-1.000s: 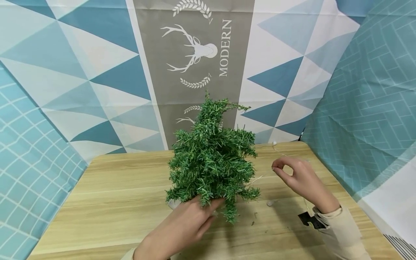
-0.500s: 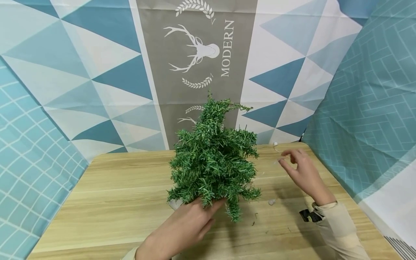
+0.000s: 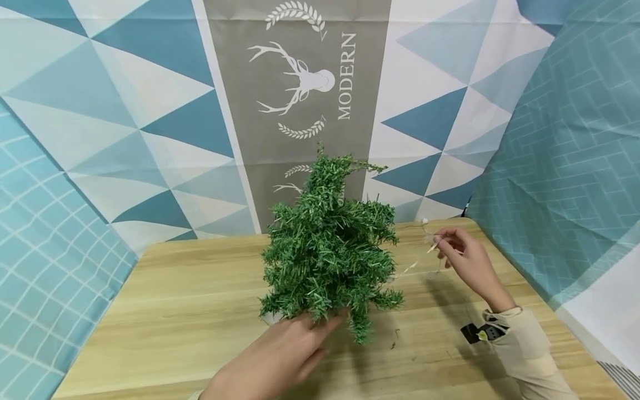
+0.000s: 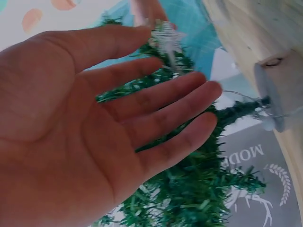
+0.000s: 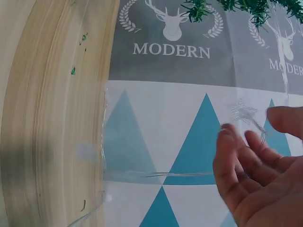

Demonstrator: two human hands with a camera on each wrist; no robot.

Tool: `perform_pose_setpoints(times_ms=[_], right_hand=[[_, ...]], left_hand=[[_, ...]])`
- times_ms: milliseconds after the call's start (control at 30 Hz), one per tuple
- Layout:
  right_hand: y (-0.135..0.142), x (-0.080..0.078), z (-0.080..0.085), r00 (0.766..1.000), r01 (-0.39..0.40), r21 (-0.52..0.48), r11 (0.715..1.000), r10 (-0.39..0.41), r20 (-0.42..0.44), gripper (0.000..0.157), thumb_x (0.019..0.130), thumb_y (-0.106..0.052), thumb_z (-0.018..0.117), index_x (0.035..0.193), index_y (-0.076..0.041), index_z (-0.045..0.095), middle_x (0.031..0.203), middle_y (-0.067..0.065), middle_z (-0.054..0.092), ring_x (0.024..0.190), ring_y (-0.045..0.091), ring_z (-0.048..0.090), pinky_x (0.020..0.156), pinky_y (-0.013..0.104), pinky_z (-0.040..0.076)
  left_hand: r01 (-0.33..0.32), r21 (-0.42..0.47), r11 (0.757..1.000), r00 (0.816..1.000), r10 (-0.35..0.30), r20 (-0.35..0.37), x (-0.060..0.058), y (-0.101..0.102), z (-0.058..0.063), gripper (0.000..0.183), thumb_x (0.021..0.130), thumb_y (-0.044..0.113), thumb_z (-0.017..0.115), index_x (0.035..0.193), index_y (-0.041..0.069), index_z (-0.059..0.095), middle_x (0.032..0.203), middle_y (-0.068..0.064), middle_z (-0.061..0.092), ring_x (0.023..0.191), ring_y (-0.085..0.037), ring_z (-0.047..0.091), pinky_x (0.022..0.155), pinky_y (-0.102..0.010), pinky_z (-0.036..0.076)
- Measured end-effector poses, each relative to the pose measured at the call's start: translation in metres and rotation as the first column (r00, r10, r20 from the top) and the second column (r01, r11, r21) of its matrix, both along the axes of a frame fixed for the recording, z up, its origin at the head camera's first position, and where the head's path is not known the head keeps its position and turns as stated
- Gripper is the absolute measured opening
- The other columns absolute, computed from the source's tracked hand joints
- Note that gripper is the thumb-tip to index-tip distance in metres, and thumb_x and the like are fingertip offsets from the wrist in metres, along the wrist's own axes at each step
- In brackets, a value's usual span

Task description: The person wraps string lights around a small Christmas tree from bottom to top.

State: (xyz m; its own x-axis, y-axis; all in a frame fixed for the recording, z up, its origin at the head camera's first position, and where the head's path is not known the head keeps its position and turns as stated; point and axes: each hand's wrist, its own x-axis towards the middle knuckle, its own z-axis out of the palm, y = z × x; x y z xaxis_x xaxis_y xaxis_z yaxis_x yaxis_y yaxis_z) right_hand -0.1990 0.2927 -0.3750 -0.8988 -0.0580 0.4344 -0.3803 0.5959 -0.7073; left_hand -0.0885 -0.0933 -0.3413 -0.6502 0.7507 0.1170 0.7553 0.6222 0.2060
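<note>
A small artificial Christmas tree point(image 3: 330, 250) stands mid-table, its tip bent to the right. My left hand point(image 3: 275, 355) reaches under its lower front branches, which hide the fingertips. The left wrist view shows that hand's fingers point(image 4: 165, 104) extended and relaxed beside the greenery, with a clear star point(image 4: 168, 40) by the thumb tip. Right of the tree, my right hand point(image 3: 470, 261) pinches a thin fairy-light string point(image 3: 411, 268) running back to the branches. Another clear star point(image 5: 242, 111) on the wire sits just beyond the right thumb and fingers.
The wooden table point(image 3: 165, 311) bears small green clippings point(image 3: 393, 345) in front of the tree. A round tree base point(image 4: 284, 90) shows in the left wrist view. Patterned cloth point(image 3: 425, 83) hangs close behind the table, with teal cloth point(image 3: 565, 166) on the right.
My right hand has shifted slightly right and away from the tree. Its fingers parted, then closed on the string, which now stretches toward the branches. My left hand stays nearly still.
</note>
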Motion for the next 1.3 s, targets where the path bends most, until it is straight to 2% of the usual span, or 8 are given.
perform_pose_setpoints(times_ms=[167,267,400,533,667,867,1100,1300], right_hand=[[-0.001,0.002,0.005,0.996,-0.022,-0.062,0.998,0.017,-0.086,0.025,0.104,-0.007,0.049,0.126,-0.003,0.061,0.122,0.014,0.065,0.099,0.004,0.061,0.077,0.014,0.05],[-0.004,0.001,0.012,0.989,-0.019,-0.094,0.995,0.005,-0.146,0.025,0.105,-0.009,0.048,0.121,-0.003,0.066,0.118,0.015,0.067,0.099,0.003,0.061,0.082,0.011,0.048],[-0.01,-0.005,0.024,0.981,-0.03,-0.109,0.994,0.008,-0.193,0.02,0.102,-0.007,0.054,0.114,0.001,0.068,0.107,0.019,0.069,0.087,0.007,0.066,0.076,0.014,0.052],[-0.015,-0.012,0.042,0.986,-0.07,-0.069,0.995,0.059,-0.158,0.027,0.1,0.0,0.054,0.125,-0.003,0.061,0.11,0.022,0.069,0.074,0.012,0.069,0.064,0.02,0.054],[-0.021,-0.021,0.061,0.99,-0.127,-0.032,0.991,0.124,-0.073,0.055,0.097,0.004,0.052,0.147,-0.016,0.041,0.126,0.023,0.063,0.064,0.016,0.068,0.056,0.026,0.053],[-0.029,-0.032,0.086,0.98,-0.185,-0.003,0.983,0.185,0.07,0.094,0.091,0.01,0.051,0.159,-0.034,0.003,0.148,0.023,0.044,0.05,0.021,0.056,0.046,0.031,0.043],[-0.033,-0.044,0.101,0.984,-0.172,-0.091,0.981,0.175,0.027,0.096,0.092,0.011,0.049,0.157,-0.037,-0.003,0.155,0.015,0.036,0.07,0.018,0.07,0.06,0.031,0.054],[-0.038,-0.052,0.113,0.983,-0.176,-0.093,0.98,0.17,-0.066,0.095,0.093,0.009,0.048,0.157,-0.039,-0.004,0.154,0.014,0.035,0.075,0.014,0.068,0.062,0.025,0.051]], left_hand=[[0.106,0.036,0.994,0.987,-0.109,0.121,0.005,-0.012,0.016,0.046,0.098,0.018,0.063,0.143,0.018,0.053,0.106,0.004,0.067,0.068,0.005,0.053,0.06,-0.012,0.046],[0.171,0.119,0.978,0.953,-0.195,0.232,0.01,-0.023,0.025,0.036,0.104,0.028,0.054,0.139,0.017,0.056,0.118,0.006,0.067,0.087,0.005,0.06,0.071,-0.014,0.05],[0.156,0.261,0.953,0.92,-0.236,0.314,0.014,-0.041,0.037,0.032,0.107,0.032,0.046,0.133,0.019,0.06,0.12,0.011,0.066,0.097,0.004,0.062,0.078,-0.017,0.053],[0.146,0.475,0.868,0.932,-0.282,0.228,0.012,-0.061,0.048,0.025,0.105,0.014,0.052,0.125,0.02,0.064,0.111,0.012,0.069,0.096,-0.001,0.066,0.081,-0.023,0.056],[0.094,0.642,0.761,0.965,-0.229,0.13,0.005,-0.082,0.056,0.032,0.098,-0.004,0.055,0.115,0.02,0.067,0.092,0.012,0.071,0.083,-0.007,0.068,0.081,-0.027,0.056],[-0.059,0.759,0.649,0.981,-0.104,0.165,-0.019,-0.102,0.06,0.031,0.097,-0.01,0.052,0.121,0.006,0.064,0.09,-0.001,0.071,0.076,-0.017,0.068,0.068,-0.03,0.057],[-0.164,0.865,0.474,0.975,-0.058,0.216,-0.058,-0.119,0.065,0.035,0.102,0.0,0.049,0.137,0.0,0.049,0.118,-0.027,0.059,0.096,-0.027,0.065,0.069,-0.032,0.058],[-0.261,0.858,0.443,0.959,0.022,0.281,-0.089,-0.133,0.073,0.034,0.106,0.02,0.05,0.137,0.005,0.049,0.127,-0.018,0.056,0.108,-0.027,0.061,0.078,-0.028,0.057]])
